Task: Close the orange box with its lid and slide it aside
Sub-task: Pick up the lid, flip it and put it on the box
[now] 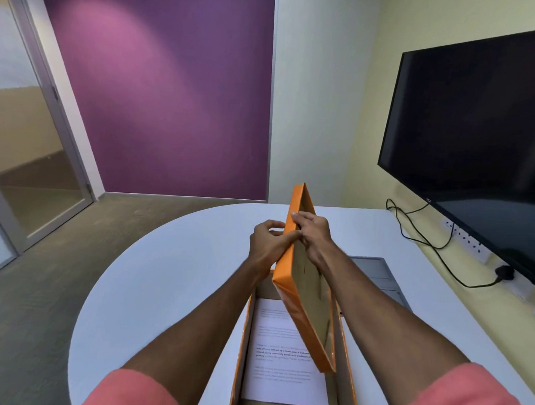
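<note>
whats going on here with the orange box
A person holds the orange lid tilted on edge above the open orange box, left hand and right hand gripping its far end. A printed sheet lies inside. The box sits on the white table, not yet closed.

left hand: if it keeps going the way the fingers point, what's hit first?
The left hand has fingers pointing right, already against the tilted orange lid, so the lid comes first. Depth beyond it is unclear.
</note>
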### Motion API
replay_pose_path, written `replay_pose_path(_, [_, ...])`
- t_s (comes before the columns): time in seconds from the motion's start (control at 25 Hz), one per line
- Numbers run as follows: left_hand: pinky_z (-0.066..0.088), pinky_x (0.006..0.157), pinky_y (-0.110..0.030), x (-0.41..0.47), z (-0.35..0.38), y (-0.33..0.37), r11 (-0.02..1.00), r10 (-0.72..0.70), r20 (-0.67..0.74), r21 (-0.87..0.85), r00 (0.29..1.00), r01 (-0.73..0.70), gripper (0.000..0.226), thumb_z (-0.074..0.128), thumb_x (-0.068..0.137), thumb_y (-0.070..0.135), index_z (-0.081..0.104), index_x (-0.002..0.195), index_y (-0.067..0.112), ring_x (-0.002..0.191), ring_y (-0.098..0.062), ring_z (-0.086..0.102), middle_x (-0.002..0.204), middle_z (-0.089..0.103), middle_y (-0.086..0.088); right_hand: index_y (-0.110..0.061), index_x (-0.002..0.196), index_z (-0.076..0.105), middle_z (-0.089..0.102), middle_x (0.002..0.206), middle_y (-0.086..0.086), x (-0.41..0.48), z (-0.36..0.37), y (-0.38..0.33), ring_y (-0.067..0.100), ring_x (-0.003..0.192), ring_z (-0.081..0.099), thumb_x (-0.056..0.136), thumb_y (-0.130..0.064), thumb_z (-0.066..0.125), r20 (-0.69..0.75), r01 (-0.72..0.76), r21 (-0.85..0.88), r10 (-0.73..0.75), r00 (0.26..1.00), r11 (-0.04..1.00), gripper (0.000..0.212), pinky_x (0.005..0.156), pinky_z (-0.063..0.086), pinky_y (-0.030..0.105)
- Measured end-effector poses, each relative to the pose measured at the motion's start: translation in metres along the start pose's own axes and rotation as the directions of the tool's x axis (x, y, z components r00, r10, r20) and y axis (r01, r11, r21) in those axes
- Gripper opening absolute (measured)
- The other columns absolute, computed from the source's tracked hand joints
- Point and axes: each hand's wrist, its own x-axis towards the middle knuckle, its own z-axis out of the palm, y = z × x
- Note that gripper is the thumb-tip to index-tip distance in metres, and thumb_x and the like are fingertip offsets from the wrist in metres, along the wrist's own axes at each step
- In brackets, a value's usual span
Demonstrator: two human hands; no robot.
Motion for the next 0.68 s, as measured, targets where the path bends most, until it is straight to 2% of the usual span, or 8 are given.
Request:
replay_pose_path(0.12, [0.057, 0.072, -0.032, 0.001, 0.004, 0.004, 0.997, 0.058, 0.128, -0.066, 0.99, -0.049, 0.053, 0.07, 0.082, 0.034, 0.056, 0.128, 0.01, 0.098, -0.025, 0.064, 0.114, 0.064, -0.008, 0.001, 0.117, 0.059, 0.063, 0.113, 0.021, 0.007, -0.008, -0.007, 0.035, 0.102, 0.064, 0.089, -0.005, 0.061, -0.083, -0.015, 0.088, 0.023, 0.996, 0.996, 0.028, 0.091, 0.055, 0.044])
replay_pose_path(0.2, [0.055, 0.082, -0.038, 0.004, 0.004, -0.002, 0.994, 0.026, 0.184, -0.105, 0.983, -0.007, 0.054, 0.062, 0.087, 0.039, 0.052, 0.132, 0.011, 0.112, -0.027, 0.06, 0.128, 0.059, -0.01, 0.003, 0.118, 0.058, 0.063, 0.113, 0.023, 0.008, -0.014, -0.015, 0.035, 0.098, 0.064, 0.09, -0.001, 0.058, -0.135, -0.011, 0.149, 0.031, 0.99, 0.989, 0.029, 0.093, 0.054, 0.046])
replay_pose_path(0.32, [0.043, 0.102, -0.048, 0.014, -0.001, -0.02, 0.99, -0.098, 0.159, -0.09, 0.982, 0.113, 0.062, 0.052, 0.089, 0.053, 0.043, 0.139, 0.017, 0.132, -0.028, 0.046, 0.146, 0.046, -0.008, 0.003, 0.118, 0.059, 0.063, 0.106, 0.022, 0.004, -0.019, -0.024, 0.03, 0.083, 0.063, 0.09, -0.001, 0.056, -0.139, 0.006, 0.211, 0.024, 0.99, 0.977, 0.028, 0.082, 0.055, 0.042])
replay_pose_path(0.4, [0.034, 0.109, -0.05, 0.015, -0.006, -0.033, 0.975, -0.186, 0.179, -0.09, 0.966, 0.204, 0.065, 0.045, 0.09, 0.058, 0.035, 0.143, 0.021, 0.139, -0.029, 0.037, 0.153, 0.037, -0.006, 0.002, 0.118, 0.059, 0.062, 0.102, 0.018, 0.002, -0.022, -0.031, 0.031, 0.085, 0.062, 0.091, -0.001, 0.056, -0.096, -0.004, 0.271, 0.031, 0.995, 0.963, 0.027, 0.082, 0.053, 0.042])
replay_pose_path(0.52, [0.036, 0.104, -0.046, 0.019, -0.019, -0.05, 0.951, -0.29, 0.221, -0.044, 0.931, 0.306, 0.066, 0.033, 0.093, 0.06, 0.032, 0.144, 0.019, 0.136, -0.031, 0.04, 0.152, 0.038, -0.008, 0.002, 0.116, 0.06, 0.064, 0.099, 0.019, 0.004, -0.029, -0.039, 0.03, 0.079, 0.063, 0.088, -0.003, 0.059, -0.026, -0.071, 0.38, 0.087, 0.996, 0.922, 0.028, 0.078, 0.054, 0.045])
replay_pose_path(0.68, [0.035, 0.107, -0.057, 0.028, -0.037, -0.059, 0.86, -0.457, 0.245, -0.123, 0.855, 0.495, 0.08, 0.031, 0.088, 0.069, 0.019, 0.15, 0.02, 0.14, -0.038, 0.034, 0.158, 0.026, -0.011, 0.001, 0.122, 0.057, 0.065, 0.091, 0.015, 0.004, -0.043, -0.031, 0.028, 0.075, 0.064, 0.09, -0.012, 0.06, 0.056, -0.174, 0.381, 0.165, 0.985, 0.908, 0.035, 0.062, 0.055, 0.041])
